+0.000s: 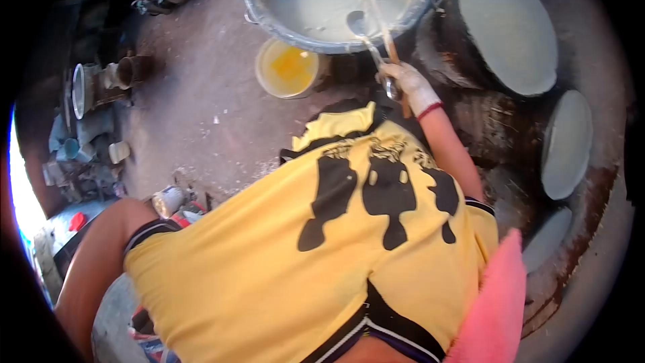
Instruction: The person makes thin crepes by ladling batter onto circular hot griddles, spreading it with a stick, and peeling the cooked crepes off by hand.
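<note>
My right hand (410,85), in a whitish glove with a red cuff, is closed around a metal ladle (357,23) and a thin wooden stick (386,32). Both reach over the near rim of a large metal basin (322,45) that holds a pale, milky liquid. The ladle's bowl is over the basin, near its rim. Just below the basin, to the left of my hand, stands a white bucket (263,81) with something yellow inside. My left arm (101,252) bends away at the left edge, and its hand is out of view.
At the right stand several dark round vessels with pale tops, the largest top (508,28) nearest the basin. Cups, pots and a cylindrical container (83,91) line the left side. A pink, cloth-like item (497,302) is at lower right. Brown floor (195,81) lies between.
</note>
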The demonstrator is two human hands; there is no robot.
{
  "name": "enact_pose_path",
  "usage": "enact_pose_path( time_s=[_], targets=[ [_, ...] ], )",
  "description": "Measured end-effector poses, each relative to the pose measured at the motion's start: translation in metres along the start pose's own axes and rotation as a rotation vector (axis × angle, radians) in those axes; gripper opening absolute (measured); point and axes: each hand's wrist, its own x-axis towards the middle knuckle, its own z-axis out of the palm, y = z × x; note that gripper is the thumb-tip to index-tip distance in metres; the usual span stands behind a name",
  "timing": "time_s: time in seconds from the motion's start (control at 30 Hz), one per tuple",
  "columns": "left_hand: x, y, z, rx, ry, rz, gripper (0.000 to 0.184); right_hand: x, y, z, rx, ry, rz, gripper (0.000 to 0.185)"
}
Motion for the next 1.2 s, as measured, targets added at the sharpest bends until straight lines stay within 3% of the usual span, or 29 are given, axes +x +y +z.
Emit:
enact_pose_path(
  time_s=[0.2, 0.3, 0.4, 0.53, 0.6, 0.73, 0.83, 0.9, 0.93, 0.97, 1.0, 1.07, 1.13, 1.2],
  targets=[
    [-0.054, -0.08, 0.07, 0.306, 0.199, -0.503, 0.017, 0.011, 0.031, 0.012, -0.069, -0.02, 0.065, 0.02],
    [-0.042, -0.126, 0.097, 0.353, 0.252, -0.657, 0.022, 0.007, 0.021, 0.014, -0.04, 0.041, 0.082, 0.016],
    [-0.032, -0.141, 0.109, -0.018, 0.281, -0.45, 0.023, 0.007, 0.008, 0.016, 0.028, 0.061, 0.137, 0.017],
    [-0.019, -0.151, 0.12, -0.338, 0.202, -0.149, 0.025, 0.022, 0.049, 0.012, 0.057, 0.092, -0.03, 0.024],
    [-0.003, -0.187, 0.117, -0.479, 0.203, -0.126, 0.027, 0.006, 0.033, 0.01, 0.09, 0.068, 0.0, 0.026],
    [0.01, -0.163, 0.134, -0.663, 0.252, -0.095, 0.029, -0.018, -0.021, 0.022, 0.012, 0.069, 0.042, 0.014],
    [0.011, -0.147, 0.15, -0.756, 0.264, -0.024, 0.031, -0.023, -0.001, 0.033, 0.022, 0.044, 0.066, 0.017],
    [0.018, -0.133, 0.158, -0.756, 0.223, 0.0, 0.032, -0.009, -0.012, 0.037, -0.093, 0.011, -0.184, 0.023],
    [0.022, -0.134, 0.153, -0.798, 0.169, 0.009, 0.033, -0.018, 0.016, 0.047, 0.033, 0.016, -0.191, 0.023],
    [0.021, -0.132, 0.156, -0.851, 0.147, 0.018, 0.033, -0.051, 0.062, 0.057, 0.194, 0.08, -0.115, 0.024],
    [0.021, -0.132, 0.159, -0.905, 0.153, 0.04, 0.034, -0.053, 0.093, 0.02, 0.07, 0.09, 0.02, 0.022],
    [0.022, -0.139, 0.158, -1.035, 0.208, 0.041, 0.035, -0.111, 0.058, 0.056, -0.205, 0.118, 0.075, 0.017],
    [0.026, -0.132, 0.159, -1.099, 0.188, 0.044, 0.036, -0.054, -0.006, 0.047, -0.079, 0.032, 0.128, 0.015],
    [0.029, -0.13, 0.16, -1.143, 0.13, 0.068, 0.037, -0.009, 0.023, 0.026, -0.025, 0.076, 0.053, 0.012]
  ],
)
